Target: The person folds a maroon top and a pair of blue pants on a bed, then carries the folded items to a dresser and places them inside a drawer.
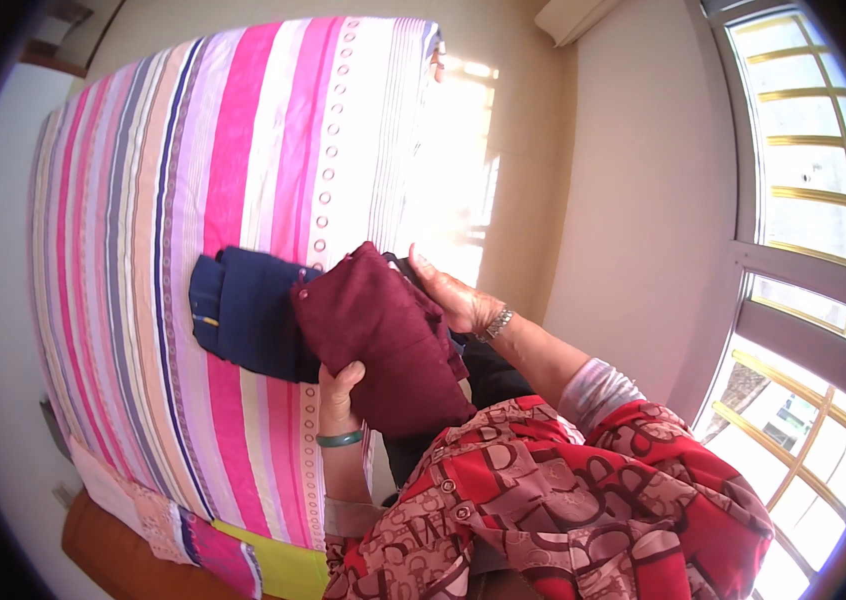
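Note:
A folded maroon garment (pixel 385 337) lies between my two hands, just past the bed's near edge. My left hand (pixel 340 390), with a green bangle on the wrist, grips its lower left side, the thumb on top and the fingers hidden beneath. My right hand (pixel 457 296), with a metal watch on the wrist, is flat at its right side, against dark cloth that shows there; its fingers are extended. A folded navy blue garment (pixel 258 311) lies on the striped bedspread (pixel 228 172) to the left, partly covered by the maroon one.
The bed with its pink, white and purple stripes fills the left. At its lower left stand a brown wooden headboard (pixel 100 540) and patterned pillow cloths (pixel 224 555). A pale wall (pixel 618 187) and barred windows (pixel 805 150) are on the right. Sunlight falls across the bed's edge and floor.

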Demonstrator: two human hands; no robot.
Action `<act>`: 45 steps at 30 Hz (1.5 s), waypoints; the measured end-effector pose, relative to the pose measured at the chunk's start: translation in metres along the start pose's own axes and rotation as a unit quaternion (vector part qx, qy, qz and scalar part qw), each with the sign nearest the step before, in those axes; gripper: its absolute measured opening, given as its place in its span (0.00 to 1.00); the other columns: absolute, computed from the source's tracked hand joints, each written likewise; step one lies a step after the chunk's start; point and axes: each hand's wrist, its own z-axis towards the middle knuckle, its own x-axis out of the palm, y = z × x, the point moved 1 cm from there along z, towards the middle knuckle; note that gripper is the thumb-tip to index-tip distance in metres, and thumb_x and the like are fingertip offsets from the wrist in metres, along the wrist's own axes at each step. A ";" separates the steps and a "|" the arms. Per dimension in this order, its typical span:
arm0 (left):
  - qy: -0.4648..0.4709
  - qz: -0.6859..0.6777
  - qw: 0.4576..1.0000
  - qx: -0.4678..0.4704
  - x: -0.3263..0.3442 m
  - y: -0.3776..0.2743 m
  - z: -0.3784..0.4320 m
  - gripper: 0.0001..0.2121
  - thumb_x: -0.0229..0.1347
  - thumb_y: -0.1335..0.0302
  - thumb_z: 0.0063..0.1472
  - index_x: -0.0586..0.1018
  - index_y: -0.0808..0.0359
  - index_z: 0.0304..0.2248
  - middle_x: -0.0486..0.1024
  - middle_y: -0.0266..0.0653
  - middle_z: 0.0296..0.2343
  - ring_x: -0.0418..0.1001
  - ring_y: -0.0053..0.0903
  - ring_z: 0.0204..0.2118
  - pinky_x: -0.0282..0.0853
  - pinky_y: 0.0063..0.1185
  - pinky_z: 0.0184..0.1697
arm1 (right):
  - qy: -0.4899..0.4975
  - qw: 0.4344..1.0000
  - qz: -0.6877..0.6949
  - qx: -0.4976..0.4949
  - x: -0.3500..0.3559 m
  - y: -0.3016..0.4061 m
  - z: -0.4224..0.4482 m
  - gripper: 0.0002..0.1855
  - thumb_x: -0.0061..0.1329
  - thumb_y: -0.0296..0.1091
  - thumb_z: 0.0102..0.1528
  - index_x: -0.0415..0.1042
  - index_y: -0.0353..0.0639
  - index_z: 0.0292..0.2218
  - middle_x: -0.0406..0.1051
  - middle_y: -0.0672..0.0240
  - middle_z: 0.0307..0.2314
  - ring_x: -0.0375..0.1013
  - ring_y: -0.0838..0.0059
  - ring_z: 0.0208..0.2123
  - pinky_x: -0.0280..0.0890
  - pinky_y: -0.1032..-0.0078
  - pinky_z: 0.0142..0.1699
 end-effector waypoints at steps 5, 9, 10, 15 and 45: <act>0.095 0.114 0.988 0.047 0.118 -0.022 0.042 0.26 0.58 0.74 0.43 0.66 0.69 0.44 0.70 0.32 0.35 0.68 0.17 0.32 0.64 0.15 0.36 | -0.007 0.989 -0.049 -0.138 -0.043 0.060 -0.062 0.43 0.32 0.68 0.50 0.44 0.44 0.56 0.49 0.61 0.53 0.49 0.68 0.55 0.50 0.67 0.56; 0.174 0.128 0.976 -0.035 0.145 -0.026 0.077 0.27 0.58 0.72 0.44 0.66 0.70 0.45 0.69 0.38 0.39 0.68 0.24 0.40 0.62 0.21 0.45 | -0.074 0.942 -0.270 -0.187 -0.045 0.120 -0.101 0.57 0.48 0.61 0.44 0.31 0.31 0.56 0.42 0.50 0.54 0.42 0.66 0.57 0.40 0.73 0.59; 0.186 0.135 0.972 -0.047 0.173 -0.035 0.076 0.28 0.58 0.70 0.43 0.66 0.71 0.45 0.69 0.39 0.39 0.67 0.24 0.40 0.62 0.21 0.45 | -0.103 0.944 -0.260 -0.176 -0.058 0.124 -0.094 0.57 0.52 0.57 0.42 0.32 0.31 0.56 0.46 0.50 0.53 0.45 0.67 0.56 0.43 0.75 0.58; 0.226 0.078 0.969 -0.068 0.245 -0.065 0.108 0.32 0.59 0.67 0.41 0.64 0.69 0.47 0.67 0.38 0.42 0.66 0.28 0.42 0.61 0.23 0.48 | -0.077 0.953 -0.093 -0.279 -0.058 0.188 -0.107 0.39 0.51 0.38 0.47 0.45 0.33 0.53 0.64 0.62 0.41 0.63 0.76 0.42 0.59 0.79 0.49; 0.200 0.089 0.974 -0.068 0.586 -0.122 0.416 0.24 0.55 0.69 0.47 0.67 0.66 0.45 0.69 0.38 0.41 0.67 0.28 0.43 0.60 0.26 0.49 | -0.144 0.915 -0.178 -0.331 -0.252 0.578 -0.091 0.40 0.48 0.47 0.51 0.44 0.34 0.55 0.62 0.55 0.44 0.62 0.73 0.45 0.57 0.78 0.50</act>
